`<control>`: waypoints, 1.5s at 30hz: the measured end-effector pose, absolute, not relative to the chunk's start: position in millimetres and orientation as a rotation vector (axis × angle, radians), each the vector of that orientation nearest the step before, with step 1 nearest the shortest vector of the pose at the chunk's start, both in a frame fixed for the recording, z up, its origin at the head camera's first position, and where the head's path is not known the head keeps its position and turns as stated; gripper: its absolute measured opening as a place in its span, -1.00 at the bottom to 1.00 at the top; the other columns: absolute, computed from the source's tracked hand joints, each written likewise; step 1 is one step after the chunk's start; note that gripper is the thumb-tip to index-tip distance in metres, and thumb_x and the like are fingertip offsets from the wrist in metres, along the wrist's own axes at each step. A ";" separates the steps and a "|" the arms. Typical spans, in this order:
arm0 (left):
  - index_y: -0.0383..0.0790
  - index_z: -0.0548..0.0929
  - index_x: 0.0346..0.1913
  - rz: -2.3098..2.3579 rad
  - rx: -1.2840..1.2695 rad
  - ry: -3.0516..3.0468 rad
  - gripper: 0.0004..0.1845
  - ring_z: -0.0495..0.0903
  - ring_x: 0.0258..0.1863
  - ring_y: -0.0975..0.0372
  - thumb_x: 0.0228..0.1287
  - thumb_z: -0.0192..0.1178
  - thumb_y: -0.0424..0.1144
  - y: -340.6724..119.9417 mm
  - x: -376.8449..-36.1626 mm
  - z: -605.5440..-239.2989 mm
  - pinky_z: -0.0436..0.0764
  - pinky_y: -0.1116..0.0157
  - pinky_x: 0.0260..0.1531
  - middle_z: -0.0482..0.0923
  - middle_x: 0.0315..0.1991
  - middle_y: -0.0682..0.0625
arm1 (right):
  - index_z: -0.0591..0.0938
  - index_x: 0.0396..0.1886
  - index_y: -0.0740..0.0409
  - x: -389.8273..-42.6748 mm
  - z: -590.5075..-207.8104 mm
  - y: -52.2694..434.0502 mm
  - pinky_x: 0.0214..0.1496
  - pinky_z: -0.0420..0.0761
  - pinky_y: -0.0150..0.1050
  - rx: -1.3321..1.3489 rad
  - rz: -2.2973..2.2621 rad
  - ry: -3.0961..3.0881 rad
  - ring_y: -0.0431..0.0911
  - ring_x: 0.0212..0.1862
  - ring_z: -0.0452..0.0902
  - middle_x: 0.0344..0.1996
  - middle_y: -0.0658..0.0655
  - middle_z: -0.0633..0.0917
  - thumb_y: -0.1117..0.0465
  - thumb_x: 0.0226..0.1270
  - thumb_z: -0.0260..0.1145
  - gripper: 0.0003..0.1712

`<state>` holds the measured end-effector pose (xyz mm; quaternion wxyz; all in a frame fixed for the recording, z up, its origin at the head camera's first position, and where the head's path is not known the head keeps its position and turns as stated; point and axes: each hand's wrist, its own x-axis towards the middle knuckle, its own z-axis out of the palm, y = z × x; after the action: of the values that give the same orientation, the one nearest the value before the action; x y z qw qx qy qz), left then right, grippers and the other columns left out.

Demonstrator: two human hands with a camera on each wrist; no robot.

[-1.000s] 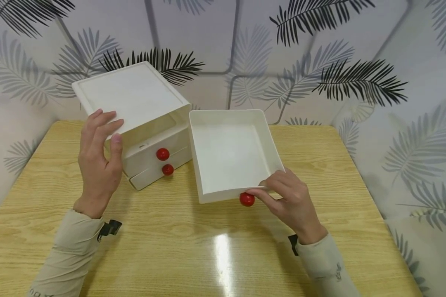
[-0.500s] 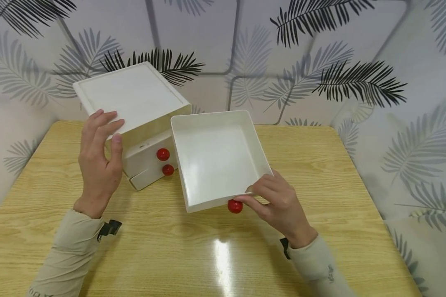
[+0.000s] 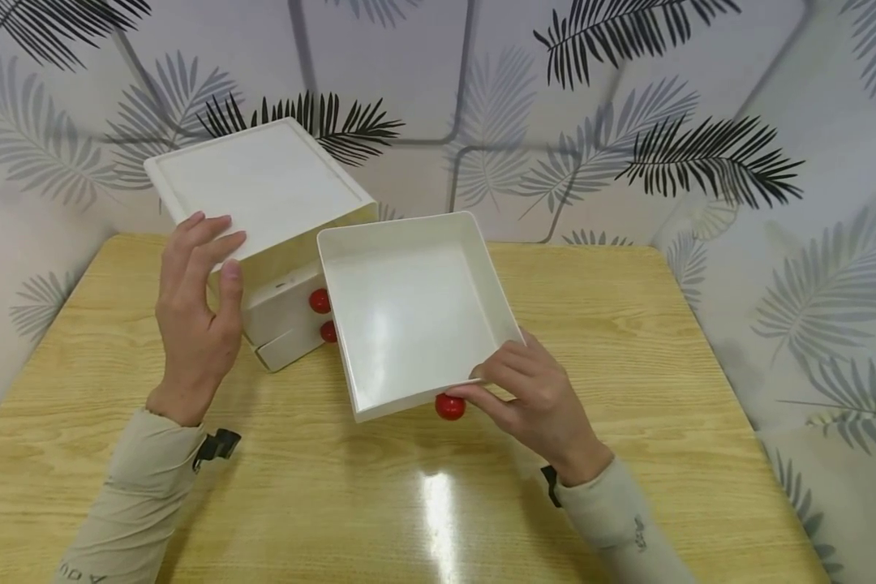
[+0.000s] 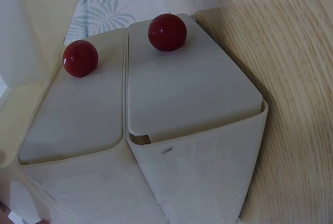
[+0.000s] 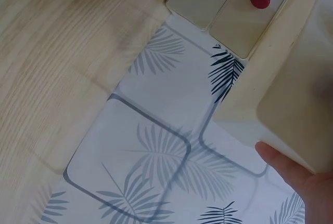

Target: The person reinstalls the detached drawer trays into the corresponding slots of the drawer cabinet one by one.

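Right hand (image 3: 536, 397) is gripping the loose white drawer (image 3: 409, 308) at its front right corner — fingers (image 3: 504, 369) curling over the front rim, thumb lying under it just beside the drawer's red knob (image 3: 449, 406). The drawer is being held up off the wooden worktop (image 3: 423, 503), tilted with its open side toward the head camera, nothing showing inside it, and its back left corner is sitting right in front of the white cabinet (image 3: 259, 182). Left hand (image 3: 193, 324) is resting against the cabinet's front left corner, fingers (image 3: 204, 235) lying straight over the top edge, thumb pressing on the side — bracing it, not curled round anything. The cabinet is standing at the back left of the worktop, near the leaf-print wall (image 3: 628, 122), turned at an angle. Its top slot is showing as an open gap under the lid. Below that gap, two drawers are sitting in place, the upper drawer (image 4: 73, 115) and the lower drawer (image 4: 182, 83), each with a red knob, upper knob (image 3: 319, 300) and lower knob (image 3: 328, 331); the held drawer's edge is partly covering them in the head view. The lower one is sticking out a bit from the cabinet front. The left wrist view is showing both drawer fronts close up, side by side, with the worktop beside them. The right wrist view is showing the leaf print, the worktop edge and a fingertip (image 5: 283, 164) against the pale underside of the held drawer.
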<state>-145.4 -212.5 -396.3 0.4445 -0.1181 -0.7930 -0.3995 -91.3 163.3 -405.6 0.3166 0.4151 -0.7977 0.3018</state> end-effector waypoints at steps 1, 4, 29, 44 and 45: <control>-0.30 0.74 0.12 -0.992 -0.294 -1.964 -0.57 0.40 0.51 0.10 0.55 0.04 -0.05 -212.4 -145.7 -396.1 0.29 0.10 0.60 0.63 0.30 -0.15 | 0.69 -0.52 0.11 -91.2 -405.8 162.7 0.33 0.63 0.28 1.094 0.794 -2.102 -0.10 -0.29 0.76 -0.47 0.01 0.79 -0.17 0.37 0.37 -0.53; -0.31 0.74 0.11 -0.993 -0.292 -1.963 -0.57 0.40 0.51 0.10 0.55 0.04 -0.05 -212.5 -145.5 -395.6 0.29 0.10 0.60 0.63 0.30 -0.16 | 0.68 -0.52 0.11 -91.0 -406.2 161.2 0.34 0.62 0.27 1.099 0.796 -2.105 -0.11 -0.31 0.76 -0.48 0.01 0.79 -0.16 0.38 0.37 -0.53; -0.31 0.74 0.11 -1.006 -0.293 -1.957 -0.56 0.40 0.51 0.10 0.55 0.04 -0.04 -212.0 -146.0 -396.6 0.28 0.10 0.60 0.63 0.29 -0.15 | 0.73 -0.45 0.09 -89.5 -403.2 143.0 0.29 0.67 0.18 1.189 0.760 -2.070 -0.19 -0.34 0.66 -0.51 -0.05 0.77 0.06 0.05 0.67 -0.72; -0.32 0.73 0.11 -1.022 -0.288 -1.957 -0.54 0.39 0.52 0.12 0.56 0.02 -0.02 -211.3 -145.5 -395.0 0.28 0.11 0.60 0.63 0.29 -0.16 | 0.71 -0.49 0.09 -92.6 -401.4 131.3 0.15 0.71 0.02 1.234 0.766 -2.044 -0.20 -0.38 0.60 -0.55 -0.07 0.73 0.08 0.05 0.68 -0.71; -0.32 0.73 0.11 -1.022 -0.288 -1.960 -0.53 0.39 0.52 0.12 0.56 0.02 -0.01 -211.5 -145.4 -395.1 0.28 0.11 0.60 0.63 0.30 -0.16 | 0.71 -0.49 0.09 -92.7 -401.5 130.8 0.15 0.71 0.02 1.236 0.768 -2.043 -0.20 -0.38 0.60 -0.55 -0.07 0.73 0.08 0.04 0.68 -0.71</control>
<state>-145.4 -211.5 -395.1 0.4407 -0.1160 -0.7893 -0.4116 -92.7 130.8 -401.5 0.3115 0.4682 -0.7740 0.2911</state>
